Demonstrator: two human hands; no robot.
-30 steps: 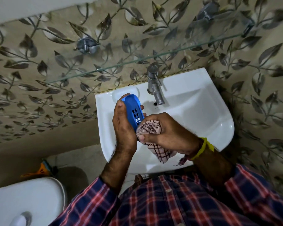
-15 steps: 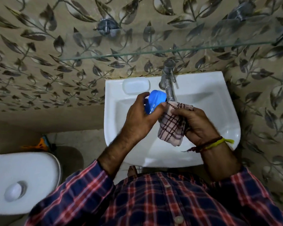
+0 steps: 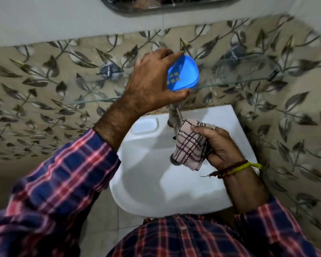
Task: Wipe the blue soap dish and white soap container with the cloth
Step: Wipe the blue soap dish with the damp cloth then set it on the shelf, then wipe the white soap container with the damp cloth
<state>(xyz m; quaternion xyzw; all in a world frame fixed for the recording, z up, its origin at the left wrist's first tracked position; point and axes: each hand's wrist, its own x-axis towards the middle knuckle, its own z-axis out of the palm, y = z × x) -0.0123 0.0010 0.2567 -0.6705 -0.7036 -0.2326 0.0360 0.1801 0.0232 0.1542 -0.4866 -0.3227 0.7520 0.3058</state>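
Leaf-tiled bathroom wall, white basin (image 3: 156,191) under my view.
My left hand (image 3: 152,80) grips the blue soap dish (image 3: 185,73) at the glass shelf (image 3: 93,100); my right hand (image 3: 220,145) clutches the checked cloth (image 3: 189,145) over the basin.

Beige wall tiles (image 3: 44,101) patterned with dark leaves back a white washbasin (image 3: 156,182). A glass shelf (image 3: 93,100) on 2 chrome brackets crosses above the tap (image 3: 174,117). Plain pale wall (image 3: 63,19) higher up; mirror edge (image 3: 165,4) at top. Dim light.
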